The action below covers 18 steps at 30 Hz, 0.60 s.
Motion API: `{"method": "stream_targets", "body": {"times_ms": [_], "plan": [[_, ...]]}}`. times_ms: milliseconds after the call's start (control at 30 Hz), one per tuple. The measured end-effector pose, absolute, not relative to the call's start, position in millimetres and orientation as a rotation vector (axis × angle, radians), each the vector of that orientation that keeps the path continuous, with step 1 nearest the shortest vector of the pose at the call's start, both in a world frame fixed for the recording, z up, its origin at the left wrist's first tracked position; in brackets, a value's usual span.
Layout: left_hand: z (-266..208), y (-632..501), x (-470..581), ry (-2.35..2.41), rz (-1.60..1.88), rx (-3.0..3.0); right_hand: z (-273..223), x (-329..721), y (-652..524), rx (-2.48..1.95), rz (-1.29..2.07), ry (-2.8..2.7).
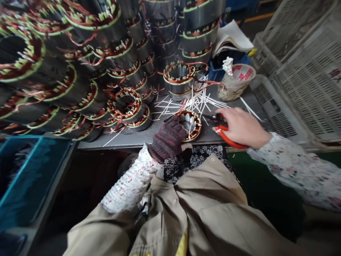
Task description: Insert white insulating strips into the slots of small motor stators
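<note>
My left hand (171, 138), in a dark knitted glove, grips the left side of a motor stator (197, 131) at the table's front edge. Copper windings and pale slot liners ring the stator's open bore. To its right, my right hand (241, 126) is bare and closed around the red handles of a pair of scissors or cutters (231, 139). Their dark tip points left toward the stator, a little apart from it. Loose white ties (194, 101) lie scattered just behind the stator.
Stators (106, 32) stand stacked across the left and back. One single stator (179, 80) sits behind the white ties. A tub (234, 85) with white pieces stands at the right, beside plastic crates (306, 71). A blue bin (23, 177) is at lower left.
</note>
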<state>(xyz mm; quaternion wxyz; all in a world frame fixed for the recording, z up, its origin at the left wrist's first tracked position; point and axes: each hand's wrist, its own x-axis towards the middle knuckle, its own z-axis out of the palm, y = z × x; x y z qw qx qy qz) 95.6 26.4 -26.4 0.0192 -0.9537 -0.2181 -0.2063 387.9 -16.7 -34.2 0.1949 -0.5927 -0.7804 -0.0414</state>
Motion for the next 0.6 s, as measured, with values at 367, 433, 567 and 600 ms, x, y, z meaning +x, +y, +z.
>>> {"method": "stream_targets", "body": {"times_ms": [367, 433, 567, 600], "plan": [[-30.4, 28.8, 94.7, -0.594, -0.642, -3.004, -23.9, 399.6, -21.2, -1.554, -0.13, -2.399], [-32.0, 29.6, 94.2, -0.581, -0.66, -2.998, -21.8, 401.5, -27.9, -1.529, -0.151, -2.451], [-29.0, 26.9, 95.2, -0.597, -0.605, -2.925, -15.8, 396.8, -35.7, -1.578, -0.174, -2.471], [-26.9, 25.5, 95.9, -0.613, -0.568, -2.92, -13.3, 395.0, -37.5, -1.561, -0.212, -2.498]]}}
